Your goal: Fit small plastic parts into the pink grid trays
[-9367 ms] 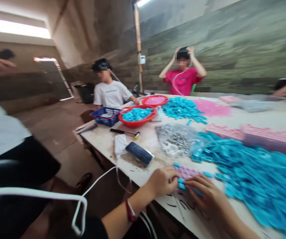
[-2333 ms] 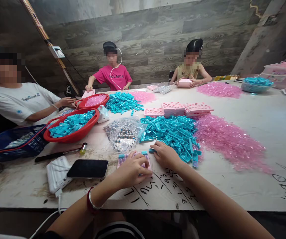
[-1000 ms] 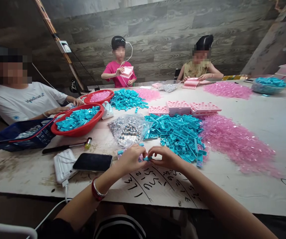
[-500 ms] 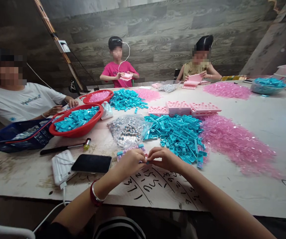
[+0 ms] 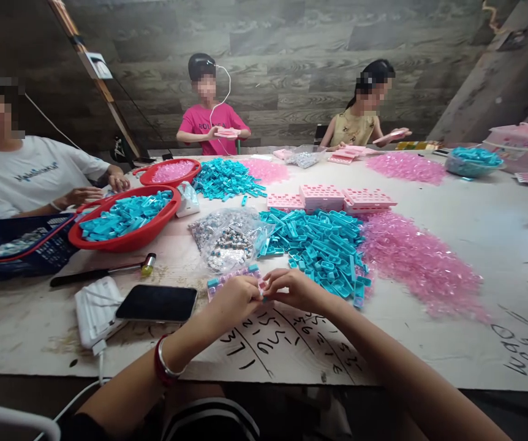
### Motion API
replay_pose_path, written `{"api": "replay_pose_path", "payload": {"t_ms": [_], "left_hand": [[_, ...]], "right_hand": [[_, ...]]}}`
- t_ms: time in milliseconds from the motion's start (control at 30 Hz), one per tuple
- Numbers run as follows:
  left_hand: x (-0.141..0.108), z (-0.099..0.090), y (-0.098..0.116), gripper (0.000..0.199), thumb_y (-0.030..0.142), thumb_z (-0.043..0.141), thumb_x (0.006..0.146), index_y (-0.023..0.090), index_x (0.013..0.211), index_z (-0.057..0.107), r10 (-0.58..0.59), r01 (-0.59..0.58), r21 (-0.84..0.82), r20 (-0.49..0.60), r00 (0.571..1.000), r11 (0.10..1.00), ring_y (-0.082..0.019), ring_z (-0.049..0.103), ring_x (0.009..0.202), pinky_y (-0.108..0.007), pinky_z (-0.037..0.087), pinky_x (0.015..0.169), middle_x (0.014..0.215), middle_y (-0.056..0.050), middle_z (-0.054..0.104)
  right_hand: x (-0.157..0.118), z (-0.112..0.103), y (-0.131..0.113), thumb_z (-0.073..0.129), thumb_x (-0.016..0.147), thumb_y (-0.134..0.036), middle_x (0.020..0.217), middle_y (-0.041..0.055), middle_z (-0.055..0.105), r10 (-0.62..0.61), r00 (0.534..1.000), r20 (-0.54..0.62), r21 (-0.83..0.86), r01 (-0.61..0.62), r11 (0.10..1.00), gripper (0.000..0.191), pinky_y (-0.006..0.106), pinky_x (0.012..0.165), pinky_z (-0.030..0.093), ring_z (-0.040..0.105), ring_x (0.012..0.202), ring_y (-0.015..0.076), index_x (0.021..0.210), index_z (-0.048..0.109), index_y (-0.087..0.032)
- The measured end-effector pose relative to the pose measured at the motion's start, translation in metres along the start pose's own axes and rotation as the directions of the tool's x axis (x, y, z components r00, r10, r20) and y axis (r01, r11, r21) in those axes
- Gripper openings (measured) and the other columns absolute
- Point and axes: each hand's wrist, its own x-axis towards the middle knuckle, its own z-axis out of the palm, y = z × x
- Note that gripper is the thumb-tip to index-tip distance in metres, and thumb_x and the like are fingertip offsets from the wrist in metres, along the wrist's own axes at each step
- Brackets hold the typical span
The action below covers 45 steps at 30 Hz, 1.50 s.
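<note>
My left hand [image 5: 239,300] and my right hand [image 5: 294,288] meet at the fingertips over the near part of the table. Both are closed in a pinch on something small that the fingers mostly hide. Beneath and behind my left hand lies a pink case [image 5: 215,283] with blue and purple pieces along its edge. Just behind my hands are a clear bag of small parts [image 5: 230,242] and a pile of blue plastic pieces [image 5: 323,245]. A heap of pink clear pieces [image 5: 420,263] spreads to the right.
Stacked pink trays [image 5: 321,196] stand behind the blue pile. A phone [image 5: 157,302], a white power bank [image 5: 96,311], a hammer [image 5: 103,271], a red basin [image 5: 126,242] and a blue basket [image 5: 57,248] are at left. Three people sit around the table [image 5: 429,349].
The view has shifted, so most things sit further left. My hands stay together at the fingertips. The person at the back right now holds a pink piece out to the side.
</note>
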Motion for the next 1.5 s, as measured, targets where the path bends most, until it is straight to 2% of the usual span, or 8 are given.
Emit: {"api": "replay_pose_path", "payload": {"t_ms": [200, 467, 633, 767, 900, 1067, 1267, 1500], "left_hand": [[0.000, 0.004, -0.001, 0.029, 0.011, 0.052, 0.084, 0.015, 0.058, 0.063, 0.035, -0.036, 0.051, 0.009, 0.999, 0.998, -0.011, 0.054, 0.061, -0.023, 0.040, 0.057, 0.065, -0.001, 0.060], [0.000, 0.003, 0.000, 0.022, 0.004, 0.056, 0.078, 0.014, 0.060, 0.064, 0.035, -0.036, 0.030, 0.019, 0.999, 0.999, -0.012, 0.056, 0.065, -0.023, 0.041, 0.058, 0.068, -0.002, 0.061], [0.001, 0.004, -0.007, 0.023, 0.015, 0.057, 0.084, 0.015, 0.063, 0.066, 0.083, -0.083, 0.010, -0.011, 0.996, 0.996, -0.012, 0.056, 0.063, -0.023, 0.041, 0.057, 0.070, -0.002, 0.062], [0.000, 0.012, -0.001, 0.027, 0.027, 0.055, 0.090, 0.016, 0.069, 0.068, 0.140, -0.141, -0.006, -0.038, 0.989, 0.990, -0.013, 0.057, 0.067, -0.025, 0.044, 0.062, 0.072, -0.003, 0.063], [-0.003, 0.019, 0.009, 0.021, 0.027, 0.054, 0.090, 0.017, 0.079, 0.069, 0.248, -0.248, -0.068, -0.005, 0.969, 0.966, -0.015, 0.059, 0.073, -0.026, 0.047, 0.067, 0.079, -0.004, 0.066], [-0.005, 0.018, 0.017, 0.012, 0.018, 0.055, 0.086, 0.018, 0.088, 0.067, 0.373, -0.341, -0.263, 0.083, 0.924, 0.902, -0.015, 0.061, 0.083, -0.027, 0.050, 0.078, 0.089, -0.006, 0.067], [-0.004, 0.014, 0.020, 0.012, 0.016, 0.057, 0.082, 0.018, 0.088, 0.067, 0.390, -0.341, -0.316, 0.106, 0.915, 0.885, -0.016, 0.061, 0.086, -0.028, 0.050, 0.080, 0.092, -0.008, 0.066], [-0.003, 0.012, 0.023, 0.014, 0.013, 0.055, 0.082, 0.017, 0.086, 0.067, 0.380, -0.326, -0.347, 0.101, 0.919, 0.880, -0.016, 0.061, 0.084, -0.028, 0.050, 0.080, 0.090, -0.008, 0.066]], "right_hand": [[0.003, -0.003, -0.005, 0.066, 0.082, -0.017, 0.076, 0.0026, 0.067, 0.032, 0.998, 0.049, -0.147, -0.024, 0.989, 0.008, 0.029, 0.073, 0.051, 0.060, 0.084, 0.0155, 0.077, 0.071, -0.020], [-0.003, 0.006, 0.002, 0.064, 0.084, -0.021, 0.080, 0.0051, 0.068, 0.026, 1.000, 0.010, -0.034, -0.026, 0.999, 0.010, 0.026, 0.066, 0.051, 0.062, 0.073, 0.0136, 0.078, 0.071, -0.018], [-0.006, -0.015, 0.010, 0.064, 0.084, -0.026, 0.091, 0.0042, 0.070, 0.048, 0.999, -0.007, -0.115, -0.048, 0.992, 0.016, 0.031, 0.079, 0.051, 0.061, 0.088, 0.0169, 0.098, 0.070, -0.022], [-0.021, -0.048, 0.017, 0.054, 0.084, -0.011, 0.109, 0.0073, 0.065, 0.268, 0.924, -0.273, -0.508, -0.375, 0.776, 0.031, 0.041, 0.090, 0.047, 0.056, 0.103, 0.0241, 0.112, 0.065, -0.021], [-0.032, -0.064, 0.022, 0.049, 0.077, -0.003, 0.109, 0.0084, 0.065, 0.402, 0.846, -0.351, -0.646, -0.529, 0.550, 0.037, 0.038, 0.088, 0.047, 0.056, 0.103, 0.0263, 0.106, 0.068, -0.017], [-0.033, -0.063, 0.024, 0.049, 0.080, -0.005, 0.110, 0.0082, 0.065, 0.431, 0.822, -0.373, -0.637, -0.564, 0.526, 0.035, 0.033, 0.083, 0.049, 0.060, 0.100, 0.0244, 0.108, 0.066, -0.017], [-0.035, -0.065, 0.027, 0.051, 0.080, -0.009, 0.107, 0.0068, 0.066, 0.444, 0.793, -0.417, -0.614, -0.606, 0.506, 0.032, 0.033, 0.082, 0.047, 0.060, 0.099, 0.0241, 0.108, 0.064, -0.018], [-0.029, -0.058, 0.026, 0.051, 0.082, -0.014, 0.103, 0.0099, 0.066, 0.327, 0.865, -0.381, -0.704, -0.500, 0.504, 0.024, 0.037, 0.083, 0.046, 0.055, 0.100, 0.0271, 0.101, 0.066, -0.015]]}}
